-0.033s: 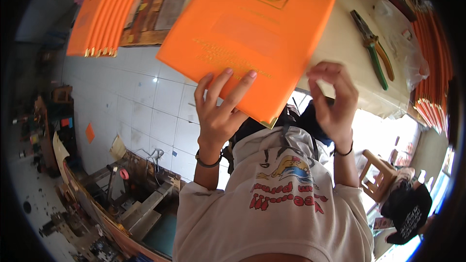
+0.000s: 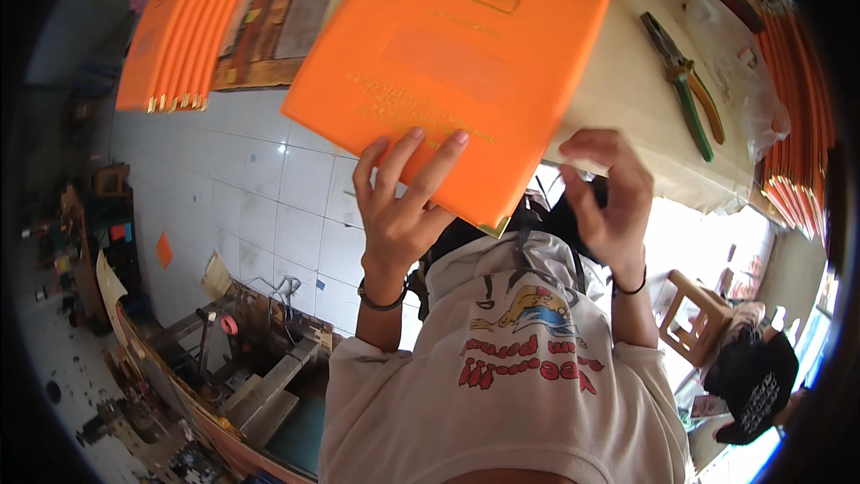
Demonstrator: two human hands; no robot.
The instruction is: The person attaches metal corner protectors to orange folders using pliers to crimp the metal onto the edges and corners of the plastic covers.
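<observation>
Near tabletop (image 2: 625, 67), empty right grip (image 2: 620, 194) has dipped, loosely curled; left grip (image 2: 396, 215) clasps folder (image 2: 451, 81).

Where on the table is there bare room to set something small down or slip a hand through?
The best bare patch of tabletop lies between the orange folder and the pliers, with the right hand at its near end. Farther right is crowded: pliers, clear plastic bag, then stacked orange folders.
</observation>
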